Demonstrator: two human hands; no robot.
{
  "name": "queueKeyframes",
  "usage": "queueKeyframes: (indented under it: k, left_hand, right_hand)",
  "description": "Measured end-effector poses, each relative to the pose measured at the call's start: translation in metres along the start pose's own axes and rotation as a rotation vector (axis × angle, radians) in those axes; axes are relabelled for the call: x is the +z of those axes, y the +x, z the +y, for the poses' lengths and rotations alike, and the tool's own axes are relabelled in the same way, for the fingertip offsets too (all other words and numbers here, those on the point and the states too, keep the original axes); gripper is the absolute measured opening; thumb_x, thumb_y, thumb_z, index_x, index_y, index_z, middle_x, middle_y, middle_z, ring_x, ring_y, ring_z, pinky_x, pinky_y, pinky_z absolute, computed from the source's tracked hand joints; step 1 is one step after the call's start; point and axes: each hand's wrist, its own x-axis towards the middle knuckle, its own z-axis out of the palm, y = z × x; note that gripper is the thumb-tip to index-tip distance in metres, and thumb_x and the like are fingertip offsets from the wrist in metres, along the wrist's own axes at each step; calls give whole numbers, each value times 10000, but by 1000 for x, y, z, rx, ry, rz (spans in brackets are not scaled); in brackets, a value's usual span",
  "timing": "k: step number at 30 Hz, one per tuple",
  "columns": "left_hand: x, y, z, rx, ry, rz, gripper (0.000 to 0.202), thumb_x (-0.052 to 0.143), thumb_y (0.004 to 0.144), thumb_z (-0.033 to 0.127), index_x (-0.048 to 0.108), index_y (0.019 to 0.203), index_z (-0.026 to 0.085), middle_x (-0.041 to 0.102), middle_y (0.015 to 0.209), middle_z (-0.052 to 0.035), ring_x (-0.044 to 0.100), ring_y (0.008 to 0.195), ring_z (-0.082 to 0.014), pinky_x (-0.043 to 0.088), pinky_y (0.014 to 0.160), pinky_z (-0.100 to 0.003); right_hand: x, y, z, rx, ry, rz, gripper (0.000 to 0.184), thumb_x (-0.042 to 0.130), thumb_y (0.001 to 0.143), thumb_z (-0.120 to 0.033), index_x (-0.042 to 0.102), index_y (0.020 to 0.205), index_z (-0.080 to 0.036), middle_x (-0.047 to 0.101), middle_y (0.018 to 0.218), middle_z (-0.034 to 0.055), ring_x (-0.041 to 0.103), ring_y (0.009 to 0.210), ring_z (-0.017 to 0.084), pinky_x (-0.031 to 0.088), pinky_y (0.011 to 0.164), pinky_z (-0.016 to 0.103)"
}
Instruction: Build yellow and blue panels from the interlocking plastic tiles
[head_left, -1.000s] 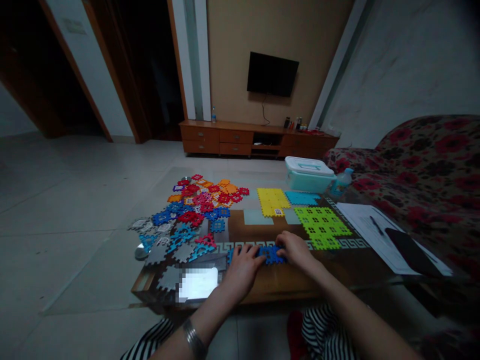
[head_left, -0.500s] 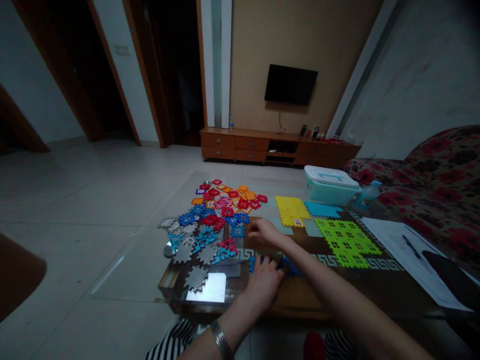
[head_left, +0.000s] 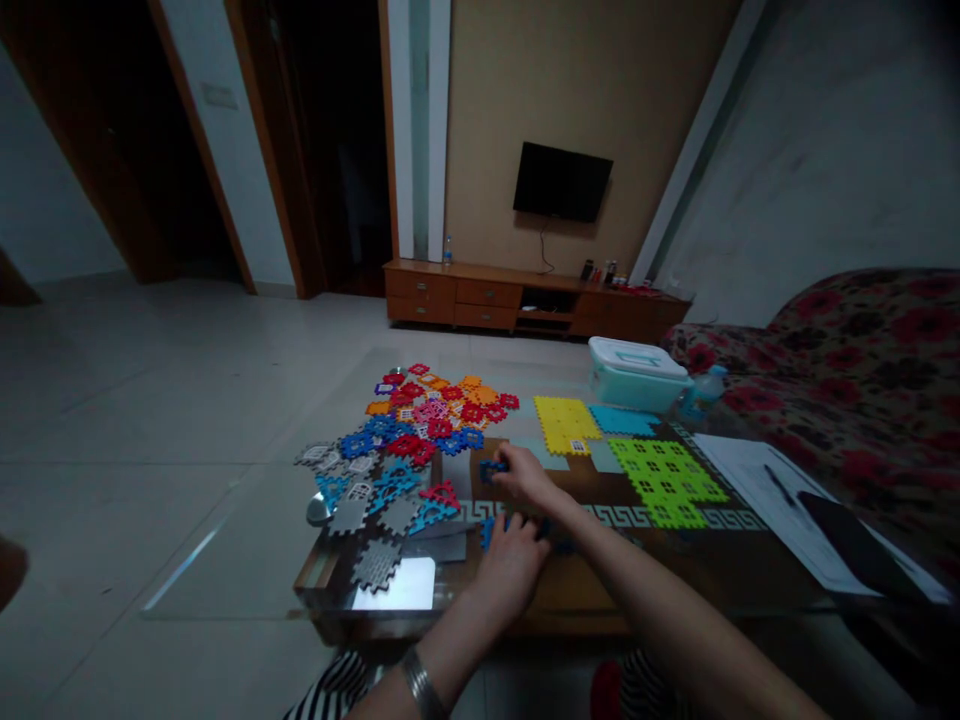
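Note:
My right hand (head_left: 523, 477) is over the tabletop, its thumb and fingers pinched on a blue window piece (head_left: 489, 468), a small square interlocking tile with a frame. Nearer to me, my left hand (head_left: 514, 560) lies with fingers spread on blue interlocking pieces (head_left: 487, 532), which it mostly covers. To the left spreads a heap of loose pieces: red pieces (head_left: 409, 447), dark blue pieces (head_left: 358, 443), grey pieces (head_left: 377, 563) and light blue pieces (head_left: 394, 485). A joined yellow panel (head_left: 559, 420) and a joined green panel (head_left: 664, 475) lie to the right.
The glass table (head_left: 217, 575) has a transparent edge at left. At its right are a light blue panel (head_left: 626, 420), a lidded teal box (head_left: 637, 385), a bottle (head_left: 705, 392), paper sheets (head_left: 739, 470), a pen (head_left: 781, 487) and a dark flat object (head_left: 855, 545). A flowered sofa (head_left: 862, 340) stands beyond.
My right hand has taken hold of the blue window piece from the heap's right edge and moved it rightward. My left hand stays on the blue pieces. The view has turned slightly right.

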Motion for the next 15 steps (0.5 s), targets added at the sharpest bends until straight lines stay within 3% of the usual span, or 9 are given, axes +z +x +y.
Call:
queueKeyframes:
  k: [3, 5, 10, 15]
  left_hand:
    - [0, -1, -2, 12, -6, 35, 354, 471, 891, 119, 609, 1174, 281, 547, 1288, -77, 449, 1218, -300, 391, 976, -518]
    - [0, 0, -3, 19, -15, 50, 374, 467, 893, 108, 600, 1184, 302, 545, 1291, -66, 454, 1205, -294, 395, 959, -503]
    - [0, 4, -8, 10, -55, 32, 427, 469, 871, 61, 614, 1164, 336, 538, 1302, -42, 454, 1196, -286, 370, 961, -509]
    - [-1, 8, -9, -1, -73, 37, 483, 437, 860, 12, 622, 1167, 337, 530, 1332, -44, 438, 1223, -292, 350, 982, -520]
  right_hand:
    - [-30, -27, 43, -74, 132, 163, 178, 612, 760, -180, 642, 935, -186, 654, 917, 46, 567, 850, 190, 453, 789, 314]
    - [-54, -50, 77, -98, 181, 192, 176, 595, 754, -158, 649, 919, -189, 655, 950, 56, 569, 923, 210, 439, 859, 350]
    - [-90, -99, 137, 101, 285, -7, 325, 684, 673, -189, 634, 994, -179, 629, 802, 13, 564, 704, 158, 452, 636, 261]
    - [-89, -108, 145, 122, 337, -299, 274, 731, 611, -205, 710, 881, -162, 651, 730, 1, 556, 635, 132, 436, 592, 235]
